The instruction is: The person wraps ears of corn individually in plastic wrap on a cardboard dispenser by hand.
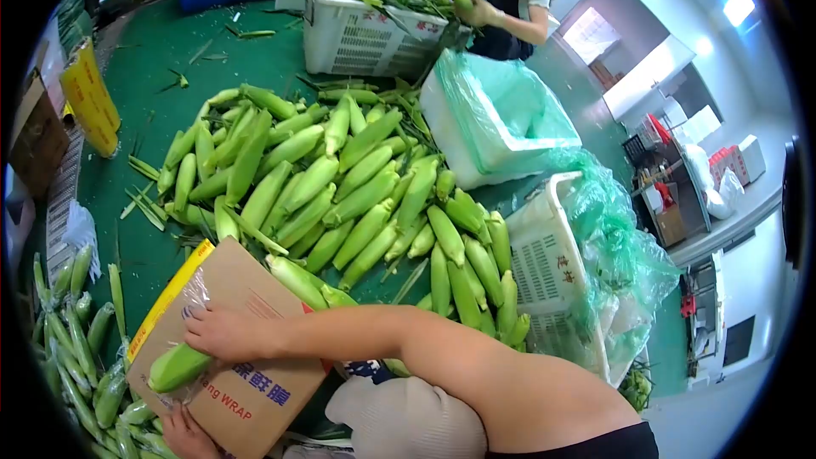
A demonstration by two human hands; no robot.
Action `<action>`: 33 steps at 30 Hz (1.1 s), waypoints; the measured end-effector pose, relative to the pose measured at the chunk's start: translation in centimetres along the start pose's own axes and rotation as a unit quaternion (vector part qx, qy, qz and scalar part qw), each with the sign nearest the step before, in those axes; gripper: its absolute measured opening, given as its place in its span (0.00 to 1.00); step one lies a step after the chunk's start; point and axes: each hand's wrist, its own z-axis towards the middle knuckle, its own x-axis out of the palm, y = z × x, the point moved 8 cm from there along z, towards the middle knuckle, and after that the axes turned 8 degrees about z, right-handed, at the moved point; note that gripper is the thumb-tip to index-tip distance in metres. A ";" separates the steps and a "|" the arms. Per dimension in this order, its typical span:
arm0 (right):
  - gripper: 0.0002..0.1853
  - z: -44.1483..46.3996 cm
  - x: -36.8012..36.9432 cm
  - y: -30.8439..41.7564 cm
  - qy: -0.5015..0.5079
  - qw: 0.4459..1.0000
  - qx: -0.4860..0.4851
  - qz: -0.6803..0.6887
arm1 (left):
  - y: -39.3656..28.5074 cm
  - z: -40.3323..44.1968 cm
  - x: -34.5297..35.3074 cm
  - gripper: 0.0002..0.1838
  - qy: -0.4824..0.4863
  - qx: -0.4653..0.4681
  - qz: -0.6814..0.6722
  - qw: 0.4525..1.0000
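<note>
With the carton (270, 381) as the dial's centre, the left hand (185, 435) is at 7 o'clock, only partly visible, its grip impossible to tell. A green corn ear (178, 368) lies on the carton towards 8 o'clock. The right hand (226, 333), forearm stretched from 3 o'clock, bends its fingers by clear film (195, 289); whether they pinch it is unclear. Film-wrapped ears (80, 343) at 9 o'clock look finished; the bare heap (365, 172) at 1 o'clock seems left to do.

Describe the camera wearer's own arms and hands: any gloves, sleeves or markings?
The right hand and left hand are ungloved. The right arm is bare up to a black garment; its wrist has no band. No markings show.
</note>
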 end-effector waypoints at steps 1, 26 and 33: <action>0.34 0.0 -0.1 -0.2 0.011 1.000 0.009 -0.012 | 0.2 0.0 0.2 0.21 -0.012 0.007 -0.002 1.000; 0.35 4.5 2.6 -0.5 -0.027 0.999 -0.035 0.000 | -5.0 10.0 -2.8 0.26 -0.132 0.131 -0.112 0.976; 0.48 2.3 1.5 1.9 0.282 0.912 0.106 0.278 | -9.1 2.4 -3.9 0.34 -0.209 0.245 0.022 0.947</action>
